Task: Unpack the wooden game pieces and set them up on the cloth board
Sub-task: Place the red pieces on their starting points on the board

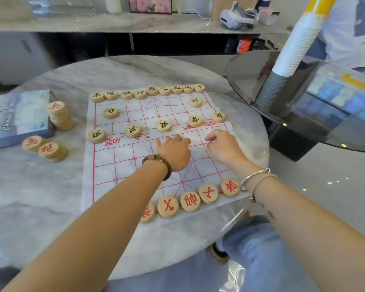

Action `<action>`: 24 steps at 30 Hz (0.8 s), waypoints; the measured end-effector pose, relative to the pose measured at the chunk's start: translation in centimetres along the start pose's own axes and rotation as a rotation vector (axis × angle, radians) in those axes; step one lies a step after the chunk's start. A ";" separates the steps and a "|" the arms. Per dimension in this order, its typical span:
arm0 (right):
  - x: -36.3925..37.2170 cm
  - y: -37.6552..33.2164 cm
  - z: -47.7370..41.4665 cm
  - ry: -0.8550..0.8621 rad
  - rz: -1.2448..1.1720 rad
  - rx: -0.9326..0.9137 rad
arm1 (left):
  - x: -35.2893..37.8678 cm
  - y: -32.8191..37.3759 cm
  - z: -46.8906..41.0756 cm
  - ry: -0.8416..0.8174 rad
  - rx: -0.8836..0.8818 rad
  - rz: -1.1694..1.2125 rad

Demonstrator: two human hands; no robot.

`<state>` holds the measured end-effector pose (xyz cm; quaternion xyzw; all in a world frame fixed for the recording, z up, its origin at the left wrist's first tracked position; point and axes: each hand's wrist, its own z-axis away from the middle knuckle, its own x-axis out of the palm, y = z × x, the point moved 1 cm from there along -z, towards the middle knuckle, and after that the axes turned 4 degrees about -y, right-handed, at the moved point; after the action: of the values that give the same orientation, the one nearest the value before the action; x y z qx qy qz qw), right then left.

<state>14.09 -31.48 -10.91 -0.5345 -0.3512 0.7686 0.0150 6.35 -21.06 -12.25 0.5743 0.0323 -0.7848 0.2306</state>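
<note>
Marble table (pixel 51 197) carried the cloth board (pixel 118 163): black pieces (pixel 164 126) across the far half, red pieces (pixel 190 201) lining the near edge, red stacks (pixel 59 115) beside the box (pixel 19 119). Left hand (pixel 174 152) and right hand (pixel 223 146) were mid-board, fingers (pixel 211 135) curled; pinching anything? Couldn't tell.

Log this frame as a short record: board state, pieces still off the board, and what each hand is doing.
black side: sixteen black-marked round wooden pieces set on the far half of the white cloth board with red grid
red side: five red-marked round wooden pieces along the near edge
off board: stacks of red-marked pieces beside the blue cardboard box
left hand: rests on the cloth, mid-board
right hand: fingers curled over the cloth; no piece visible
</note>
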 end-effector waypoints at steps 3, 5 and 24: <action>3.0 -4.6 -0.8 -0.069 0.009 -0.102 | -1.0 -5.1 1.5 0.061 -0.096 0.042; 5.5 -7.8 -1.3 -0.124 0.004 -0.171 | -1.4 -8.9 2.6 0.093 -0.174 0.059; 23.3 -26.1 -1.9 -0.439 0.257 -0.493 | 0.3 -29.9 8.4 0.393 -0.716 0.316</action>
<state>-3.47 -1.56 -15.61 -0.3840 -0.4509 0.7529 -0.2871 -13.12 2.86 -16.09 0.5942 0.2574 -0.5551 0.5220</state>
